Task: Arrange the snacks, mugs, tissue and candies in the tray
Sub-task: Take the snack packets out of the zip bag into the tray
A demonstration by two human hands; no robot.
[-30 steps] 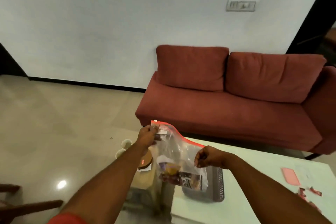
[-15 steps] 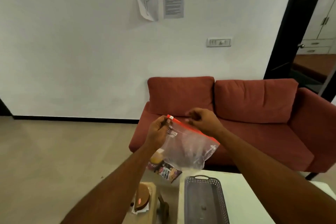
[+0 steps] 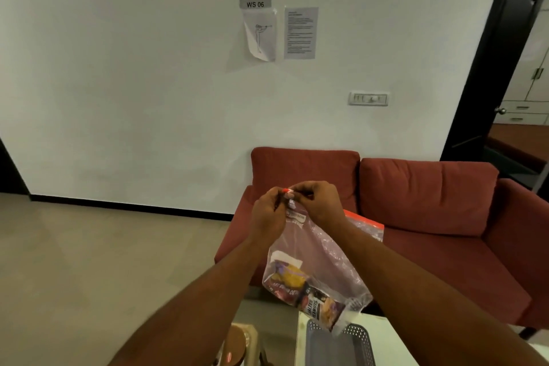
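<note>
In the head view, a clear zip bag [image 3: 315, 249] is held up in front of the red sofa [image 3: 416, 211]; both hands are pinched shut on its orange-edged top corner, the left hand [image 3: 267, 214] and the right hand [image 3: 318, 202] touching there, so neither is nearer. The bag hangs down and to the right from that grip; its orange seal [image 3: 364, 221] runs off behind the right forearm. The snack packets [image 3: 309, 291] are gathered in the low corner, directly above the near end of the grey tray [image 3: 359, 342] on the white table [image 3: 386, 333]; the seal is judged not yet opened.
</note>
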